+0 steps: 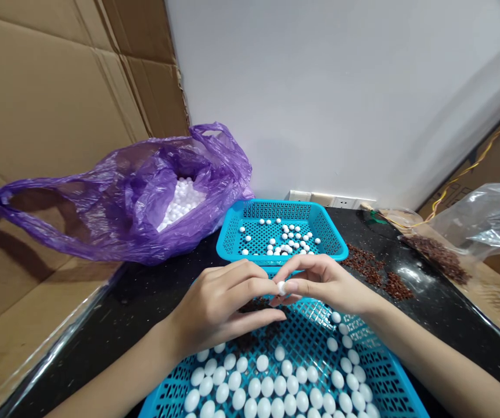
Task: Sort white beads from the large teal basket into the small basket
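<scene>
Between the thumb and fingers of my right hand [322, 284] is a small white ball [281, 288], pinched at the tips. From the other side, my left hand [221, 302] reaches in with its fingers stretched out. Its index fingertip is at the ball, while its thumb is spread apart below. Both hands are over a large blue plastic basket [406, 380], where many white balls [278, 384] lie on the mesh floor. Some dark brown bits [250, 339] also lie in it, partly hidden under my left hand.
Behind stands a smaller blue basket [232, 256] with scattered white balls. A purple plastic bag [114, 223] of white balls lies at left against cardboard [49, 87]. Reddish-brown bits [365, 266] are spread on the black tabletop [149, 296]; a clear bag [489, 217] is at right.
</scene>
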A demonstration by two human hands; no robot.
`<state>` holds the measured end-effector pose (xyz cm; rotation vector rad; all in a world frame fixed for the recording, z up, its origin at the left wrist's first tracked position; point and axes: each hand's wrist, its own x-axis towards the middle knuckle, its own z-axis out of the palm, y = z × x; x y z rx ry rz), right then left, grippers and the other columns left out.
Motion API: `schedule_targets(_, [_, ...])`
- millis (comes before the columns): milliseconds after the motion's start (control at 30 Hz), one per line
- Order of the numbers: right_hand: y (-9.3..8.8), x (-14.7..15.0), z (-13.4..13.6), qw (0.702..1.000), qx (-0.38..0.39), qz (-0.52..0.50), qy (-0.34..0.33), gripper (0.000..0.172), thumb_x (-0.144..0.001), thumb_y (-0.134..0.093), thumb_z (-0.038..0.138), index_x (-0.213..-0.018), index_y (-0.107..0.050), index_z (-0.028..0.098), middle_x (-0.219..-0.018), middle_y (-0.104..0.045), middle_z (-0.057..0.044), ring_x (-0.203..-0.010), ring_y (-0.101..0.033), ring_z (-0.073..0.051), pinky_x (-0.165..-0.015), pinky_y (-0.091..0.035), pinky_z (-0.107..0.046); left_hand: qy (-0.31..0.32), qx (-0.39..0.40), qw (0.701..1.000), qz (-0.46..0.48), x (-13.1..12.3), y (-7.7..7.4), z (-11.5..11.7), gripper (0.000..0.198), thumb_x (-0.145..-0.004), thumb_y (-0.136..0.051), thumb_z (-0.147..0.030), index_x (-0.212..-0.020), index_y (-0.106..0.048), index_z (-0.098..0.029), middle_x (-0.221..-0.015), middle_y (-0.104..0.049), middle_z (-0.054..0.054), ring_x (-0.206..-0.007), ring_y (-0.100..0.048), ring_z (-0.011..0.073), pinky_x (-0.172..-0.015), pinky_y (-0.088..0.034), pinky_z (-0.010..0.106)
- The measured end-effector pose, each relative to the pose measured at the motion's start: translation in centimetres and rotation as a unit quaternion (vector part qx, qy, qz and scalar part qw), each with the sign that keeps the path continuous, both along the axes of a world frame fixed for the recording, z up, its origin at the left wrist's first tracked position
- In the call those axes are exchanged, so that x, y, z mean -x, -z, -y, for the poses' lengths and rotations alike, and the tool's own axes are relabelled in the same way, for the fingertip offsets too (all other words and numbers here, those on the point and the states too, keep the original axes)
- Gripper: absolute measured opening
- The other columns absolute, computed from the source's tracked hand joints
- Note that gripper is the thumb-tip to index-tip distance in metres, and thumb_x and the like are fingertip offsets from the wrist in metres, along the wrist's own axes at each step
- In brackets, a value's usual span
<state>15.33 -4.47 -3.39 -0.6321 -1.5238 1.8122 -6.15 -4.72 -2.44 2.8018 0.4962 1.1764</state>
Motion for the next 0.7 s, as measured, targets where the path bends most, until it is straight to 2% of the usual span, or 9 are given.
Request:
schedule_targets(200, [0.15,-0.15,-0.1,1.0,-0.004,-0.001,0.006,0.011,-0.079,-0.068,0.024,-0.088,-0.067,0.017,-0.082,-0.068,-0.001,-0.075,-0.065,-0.01,-0.071,-0.055,-0.024,-0.006,-0.004,1.0,0.012,-0.22,0.03,0.12,0.017,-0.079,-0.067,-0.019,-0.094,-0.059,-0.016,-0.079,-0.064,0.002,-0.07,-0.061,0.0113,-0.062,-0.052,0.021])
schedule_targets(367, [0.13,-0.16,-0.22,1.0,0.0,0.001,0.002,0.011,-0.08,-0.066,0.025,-0.088,-0.066,0.017,-0.081,-0.069,-0.002,-0.074,-0.067,-0.011,-0.069,-0.056,-0.024,0.003,0.011,1.0,0.02,-0.49,-0.13,0.27,0.013,-0.08,-0.059,-0.009,-0.091,-0.059,-0.015,-0.078,-0.065,0.002,-0.07,-0.061,0.0117,-0.064,-0.052,0.021])
schedule_targets(700, [0.22,-0.02,-0.27,0.999,0.032,0.01,0.023,0.013,-0.076,-0.071,0.025,-0.083,-0.066,0.016,-0.078,-0.069,-0.001,-0.073,-0.068,-0.012,-0.07,-0.058,-0.024,0.011,0.055,0.998,0.001,-0.35,-0.16,0.1,0.002,-0.086,-0.059,-0.013,-0.087,-0.059,-0.015,-0.076,-0.064,0.003,-0.07,-0.058,0.0119,-0.064,-0.049,0.022])
